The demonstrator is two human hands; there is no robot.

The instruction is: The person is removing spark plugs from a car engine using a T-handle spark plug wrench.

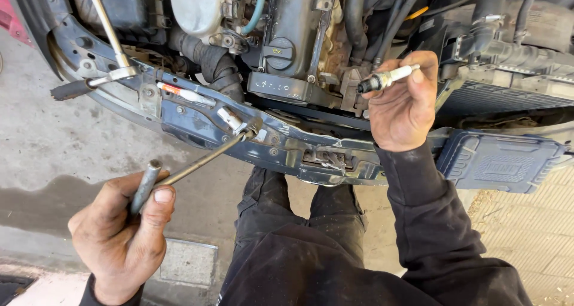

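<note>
Spark plug [385, 79] is out of the engine [299, 37], pinched in the right hand [402, 106] just above the front crossmember [251, 132]. Left hand [122, 234], well below the crossmember, grips a long T-handle wrench [185, 173]; refitting appears outstanding.

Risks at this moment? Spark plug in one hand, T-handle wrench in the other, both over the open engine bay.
1. The spark plug is pinched only by the right hand fingertips above the engine; a slip might drop it into the bay.
2. The T-handle wrench, held in the left hand, has its tip resting by the front crossmember; it may slide off.
</note>
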